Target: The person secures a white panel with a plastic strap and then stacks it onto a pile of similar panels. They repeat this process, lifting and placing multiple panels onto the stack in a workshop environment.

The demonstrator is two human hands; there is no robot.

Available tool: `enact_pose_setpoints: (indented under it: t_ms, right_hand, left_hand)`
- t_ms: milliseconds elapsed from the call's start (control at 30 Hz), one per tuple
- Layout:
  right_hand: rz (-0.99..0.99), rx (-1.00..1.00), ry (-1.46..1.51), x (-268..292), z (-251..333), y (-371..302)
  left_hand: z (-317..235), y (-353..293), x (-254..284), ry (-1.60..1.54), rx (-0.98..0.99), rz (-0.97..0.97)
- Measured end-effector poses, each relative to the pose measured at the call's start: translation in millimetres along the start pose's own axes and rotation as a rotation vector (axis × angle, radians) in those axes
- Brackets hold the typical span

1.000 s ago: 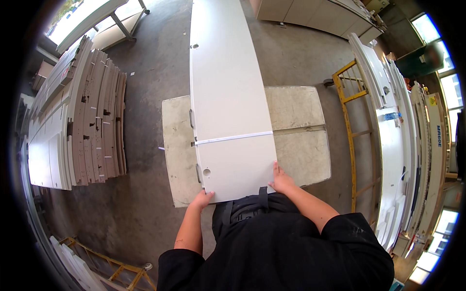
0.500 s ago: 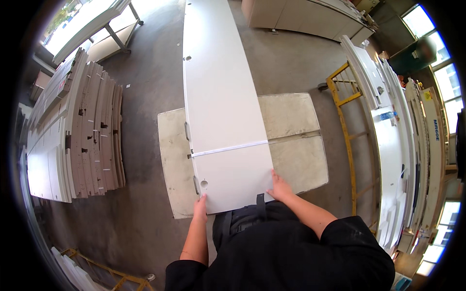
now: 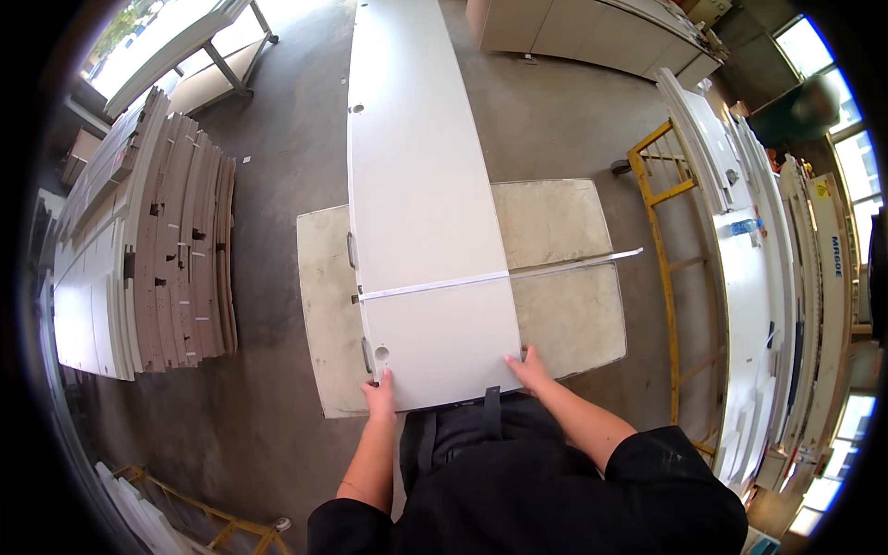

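Note:
A long white panel (image 3: 430, 203) stretches away from my waist, its near end against my body. At its near left corner my left hand (image 3: 379, 395) grips the edge, thumb on top and fingers over the side. My right hand (image 3: 530, 368) holds the near right edge the same way, thumb on the face. A narrow white strap (image 3: 435, 284) runs across the panel, and its loose tail sticks out past the right edge. A round hole (image 3: 382, 353) and a grey recessed handle (image 3: 366, 355) show near my left hand. The hands' undersides are hidden.
Beneath the panel lies a worn cream-coloured platform (image 3: 555, 217) with a seam. Stacked boards (image 3: 176, 250) stand at the left. On the right are a yellow metal frame (image 3: 655, 240) and more white panels (image 3: 740, 314). A low cabinet (image 3: 583, 37) sits at the far right.
The strap's tail now reaches out to the right, beyond the platform. My right hand has shifted slightly nearer along the edge. The panel's near end appears slightly left in view.

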State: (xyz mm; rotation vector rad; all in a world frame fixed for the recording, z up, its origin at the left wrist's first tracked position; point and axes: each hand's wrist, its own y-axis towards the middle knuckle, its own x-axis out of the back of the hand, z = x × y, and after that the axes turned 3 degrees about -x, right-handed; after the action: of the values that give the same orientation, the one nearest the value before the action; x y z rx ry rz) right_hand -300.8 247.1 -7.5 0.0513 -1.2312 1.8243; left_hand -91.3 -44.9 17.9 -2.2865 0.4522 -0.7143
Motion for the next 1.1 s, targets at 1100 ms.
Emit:
enact_pose_setpoints:
  t_ms: [1100]
  right_hand:
    - [0.388, -0.049, 0.761, 60, 1, -47]
  left_hand:
    - [-19, -52, 8, -0.233, 0.048, 0.242]
